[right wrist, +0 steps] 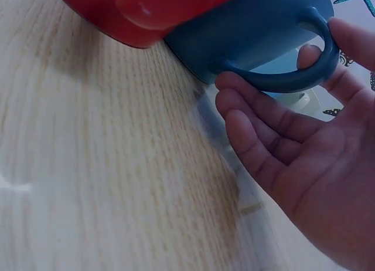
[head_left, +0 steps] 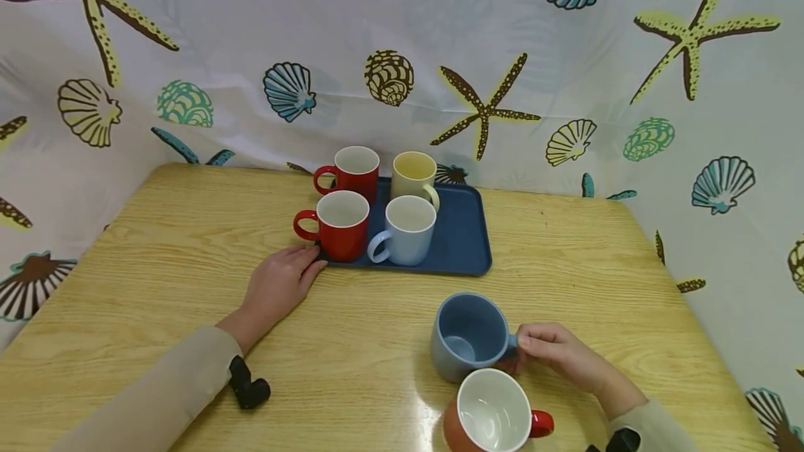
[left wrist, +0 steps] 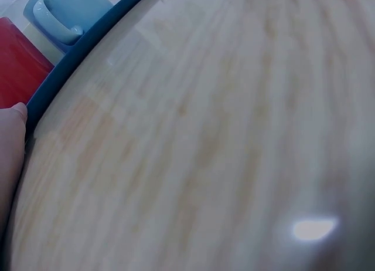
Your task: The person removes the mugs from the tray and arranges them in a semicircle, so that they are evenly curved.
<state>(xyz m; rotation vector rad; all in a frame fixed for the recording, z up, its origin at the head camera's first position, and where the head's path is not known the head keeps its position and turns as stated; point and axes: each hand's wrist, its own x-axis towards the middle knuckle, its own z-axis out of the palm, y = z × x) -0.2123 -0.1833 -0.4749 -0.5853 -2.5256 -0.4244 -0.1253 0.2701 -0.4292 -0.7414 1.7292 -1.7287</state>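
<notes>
My right hand (head_left: pixel 555 351) grips the handle of a blue-grey mug (head_left: pixel 471 333) at the front right. A finger passes through the handle (right wrist: pixel 293 80), with the thumb on its outer side in the right wrist view. Close in front of that mug stands a red mug (head_left: pixel 493 410) with a white inside. At the left, my left hand (head_left: pixel 283 281) holds the near left corner of a dark blue tray (head_left: pixel 461 236); its thumb (left wrist: pixel 20 112) lies at the rim in the left wrist view. Beside those fingers on the tray stands a red mug (head_left: pixel 342 229).
Also on the tray are a light blue mug (head_left: pixel 411 232), a yellow mug (head_left: pixel 414 176) and another red mug (head_left: pixel 356 169) at the back. The tray's right strip is bare. A shell-print cloth (head_left: pixel 352 33) hangs behind the wooden table (head_left: pixel 188 229).
</notes>
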